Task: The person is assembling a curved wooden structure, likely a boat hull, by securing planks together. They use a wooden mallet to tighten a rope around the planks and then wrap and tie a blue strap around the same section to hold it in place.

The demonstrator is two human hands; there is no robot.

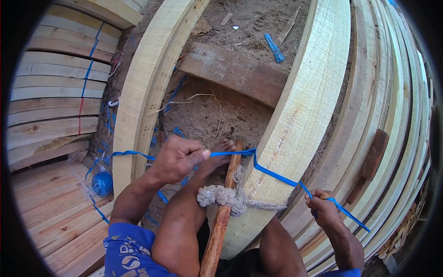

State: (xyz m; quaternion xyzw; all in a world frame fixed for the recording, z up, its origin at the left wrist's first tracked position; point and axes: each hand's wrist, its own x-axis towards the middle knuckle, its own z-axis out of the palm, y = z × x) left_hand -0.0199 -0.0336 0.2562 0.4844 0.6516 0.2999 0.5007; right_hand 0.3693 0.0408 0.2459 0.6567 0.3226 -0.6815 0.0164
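A blue plastic strap runs across the top of a pale wooden beam bundle and bends down at its edges. My left hand is closed on the strap left of the bundle, thumb pressed on the fingers. On the bundle's right side my right hand grips the strap's other end, and a loose tail sticks out beyond the fist. Nearer to me, a greyish rope is knotted round a wooden stick and passes over the same bundle. The stick stands between my legs.
Another pair of beams lies to the left. A brown crosspiece spans the sandy ground between the beams. Stacked planks and a blue strap roll are at the left. Long boards fill the right, with a brown block on them.
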